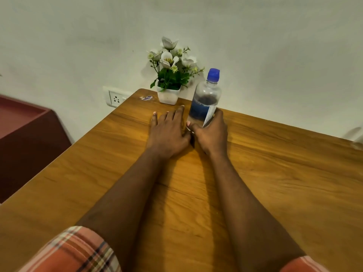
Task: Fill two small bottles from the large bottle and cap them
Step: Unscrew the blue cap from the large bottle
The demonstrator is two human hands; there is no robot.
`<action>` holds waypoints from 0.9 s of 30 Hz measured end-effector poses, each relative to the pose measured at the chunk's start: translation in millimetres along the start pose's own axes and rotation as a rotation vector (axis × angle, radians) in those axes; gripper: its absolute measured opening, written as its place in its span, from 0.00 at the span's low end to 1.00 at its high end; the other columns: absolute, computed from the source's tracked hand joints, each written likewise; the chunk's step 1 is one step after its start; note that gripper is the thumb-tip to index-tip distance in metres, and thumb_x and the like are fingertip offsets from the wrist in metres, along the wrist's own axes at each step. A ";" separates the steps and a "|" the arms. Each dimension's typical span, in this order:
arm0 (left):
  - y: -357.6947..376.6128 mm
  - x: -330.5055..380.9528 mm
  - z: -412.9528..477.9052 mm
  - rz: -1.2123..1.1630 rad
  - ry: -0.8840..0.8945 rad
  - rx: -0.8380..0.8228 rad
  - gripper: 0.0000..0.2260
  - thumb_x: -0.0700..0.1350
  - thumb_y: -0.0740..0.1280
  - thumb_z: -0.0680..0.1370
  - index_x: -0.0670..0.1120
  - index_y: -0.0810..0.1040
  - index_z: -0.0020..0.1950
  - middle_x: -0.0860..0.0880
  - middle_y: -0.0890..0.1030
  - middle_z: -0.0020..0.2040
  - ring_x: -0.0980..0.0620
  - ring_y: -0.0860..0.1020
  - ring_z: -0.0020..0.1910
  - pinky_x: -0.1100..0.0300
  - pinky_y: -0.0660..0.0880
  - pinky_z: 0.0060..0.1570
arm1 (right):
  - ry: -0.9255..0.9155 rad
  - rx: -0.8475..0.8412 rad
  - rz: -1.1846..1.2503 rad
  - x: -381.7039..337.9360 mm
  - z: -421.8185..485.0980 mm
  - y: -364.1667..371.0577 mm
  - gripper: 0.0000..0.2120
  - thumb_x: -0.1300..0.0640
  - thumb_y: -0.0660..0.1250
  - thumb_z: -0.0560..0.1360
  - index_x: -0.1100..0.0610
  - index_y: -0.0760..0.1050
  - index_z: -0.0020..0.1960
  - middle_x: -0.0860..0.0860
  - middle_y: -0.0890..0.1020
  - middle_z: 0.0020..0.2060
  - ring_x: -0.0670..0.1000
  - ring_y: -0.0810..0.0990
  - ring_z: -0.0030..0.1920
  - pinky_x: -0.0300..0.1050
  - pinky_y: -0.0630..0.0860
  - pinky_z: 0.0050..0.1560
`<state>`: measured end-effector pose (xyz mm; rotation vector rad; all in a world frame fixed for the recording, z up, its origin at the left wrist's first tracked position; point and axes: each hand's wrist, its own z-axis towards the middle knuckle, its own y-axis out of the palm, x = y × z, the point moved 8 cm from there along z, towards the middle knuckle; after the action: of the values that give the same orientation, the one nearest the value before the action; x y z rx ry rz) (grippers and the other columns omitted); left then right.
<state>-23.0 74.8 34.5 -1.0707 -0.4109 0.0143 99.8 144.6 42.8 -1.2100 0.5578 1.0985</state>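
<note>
At the table's far edge, the right hand grips the capped large bottle; the left hand lies open, flat at its nine o'clock. Hold low, keep it upright, then uncap. No small bottles show.

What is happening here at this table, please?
A person sits at a wooden table. The right hand holds the large bottle low on its body; the bottle stands upright with its blue cap on. The left hand lies flat and open on the table beside it, holding nothing. No small bottles are in view. A flower pot stands behind, by the wall.
</note>
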 end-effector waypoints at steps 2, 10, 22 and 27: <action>-4.1 4.4 -12.7 -0.002 -0.002 -0.011 0.34 0.60 0.59 0.77 0.49 0.50 0.78 0.45 0.64 0.75 0.45 0.60 0.75 0.41 0.45 0.73 | 0.007 -0.010 0.010 -2.1 -13.5 -5.3 0.36 0.47 0.78 0.66 0.54 0.66 0.68 0.51 0.78 0.63 0.53 0.78 0.62 0.39 0.74 0.49; -23.1 20.2 -69.1 -0.004 -0.002 -0.031 0.36 0.60 0.61 0.76 0.50 0.49 0.78 0.46 0.65 0.75 0.47 0.60 0.75 0.41 0.42 0.73 | 0.015 -0.053 -0.008 -9.0 -72.4 -25.2 0.37 0.49 0.78 0.66 0.53 0.65 0.70 0.51 0.77 0.65 0.53 0.78 0.62 0.39 0.75 0.52; -56.9 51.7 -151.0 -0.072 0.023 -0.042 0.37 0.61 0.59 0.73 0.49 0.50 0.77 0.47 0.68 0.73 0.49 0.62 0.74 0.39 0.39 0.74 | 0.011 -0.099 0.078 -23.2 -161.8 -63.7 0.39 0.49 0.79 0.65 0.51 0.64 0.71 0.49 0.77 0.65 0.50 0.77 0.62 0.40 0.75 0.54; -68.6 60.6 -180.8 -0.109 0.040 -0.023 0.37 0.60 0.59 0.70 0.50 0.51 0.77 0.49 0.74 0.68 0.51 0.68 0.70 0.40 0.38 0.74 | -0.016 -0.104 0.129 -26.4 -193.2 -83.0 0.37 0.48 0.80 0.63 0.50 0.67 0.68 0.45 0.80 0.59 0.43 0.79 0.54 0.28 0.71 0.44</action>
<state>80.6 -99.3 38.0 -1.0687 -0.4338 -0.1083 200.7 -41.7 42.3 -1.2677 0.5791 1.2581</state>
